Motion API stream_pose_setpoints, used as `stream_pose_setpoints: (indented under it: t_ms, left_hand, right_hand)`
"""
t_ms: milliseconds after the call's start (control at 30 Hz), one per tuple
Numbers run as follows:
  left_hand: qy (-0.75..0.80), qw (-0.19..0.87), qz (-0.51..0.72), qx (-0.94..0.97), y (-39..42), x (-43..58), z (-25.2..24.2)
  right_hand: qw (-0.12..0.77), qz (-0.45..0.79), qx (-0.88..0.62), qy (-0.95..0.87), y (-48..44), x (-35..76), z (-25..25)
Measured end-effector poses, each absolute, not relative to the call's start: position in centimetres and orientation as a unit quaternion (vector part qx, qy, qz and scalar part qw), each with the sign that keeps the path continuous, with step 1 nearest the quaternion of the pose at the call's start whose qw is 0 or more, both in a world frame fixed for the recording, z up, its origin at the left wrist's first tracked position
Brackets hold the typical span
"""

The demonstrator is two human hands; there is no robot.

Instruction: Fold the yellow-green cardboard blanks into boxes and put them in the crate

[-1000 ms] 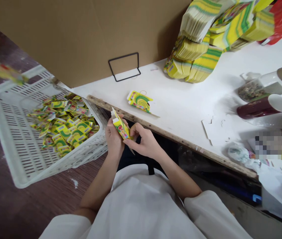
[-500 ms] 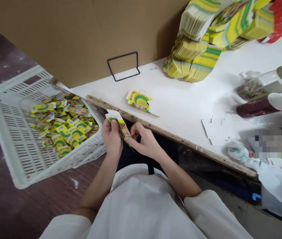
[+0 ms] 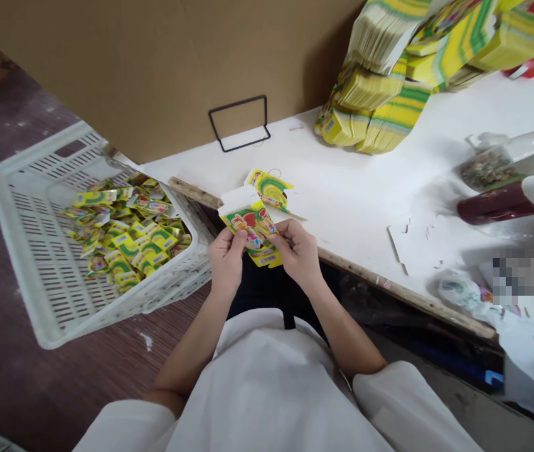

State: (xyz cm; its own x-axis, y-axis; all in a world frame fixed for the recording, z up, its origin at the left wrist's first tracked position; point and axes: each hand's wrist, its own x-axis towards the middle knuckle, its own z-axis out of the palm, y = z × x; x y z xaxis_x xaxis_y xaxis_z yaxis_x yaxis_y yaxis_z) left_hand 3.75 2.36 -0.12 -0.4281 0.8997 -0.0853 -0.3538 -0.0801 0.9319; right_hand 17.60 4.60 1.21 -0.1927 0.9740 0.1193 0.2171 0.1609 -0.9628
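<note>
Pinching a small printed carton (image 3: 250, 231) by its side edges, the left hand (image 3: 227, 262) and right hand (image 3: 300, 256) hold it just off the table (image 3: 365, 182) edge. It looks like light, thin, easily creased card; the edges suit the grip best.

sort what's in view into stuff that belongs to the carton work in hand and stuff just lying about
In use: carton, held by left hand and right hand; flat carton on the table; stacks of flat cartons; basket holding small cartons.
Lying about: maroon cup; clear jar; wire stand; paper scrap.
</note>
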Motion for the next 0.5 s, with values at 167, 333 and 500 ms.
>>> stream_pose_setpoints:
  t_ms: [167, 333, 500]
  left_hand:
    - [0.510, 0.448, 0.675, 0.288, 2.5, 3.2, -0.4]
    - [0.488, 0.440, 0.692, 0.300, 3.2, 0.0, 1.7]
    - [0.503, 0.391, 0.596, 0.490, 2.0, -2.5, 4.4]
  right_hand:
    - [0.427, 0.439, -0.442, -0.655, 4.6, 18.0, 1.9]
    - [0.419, 0.279, -0.400, -0.766, 5.2, 20.2, 4.7]
    - [0.361, 0.136, -0.349, -0.854, 5.0, 20.5, 5.6]
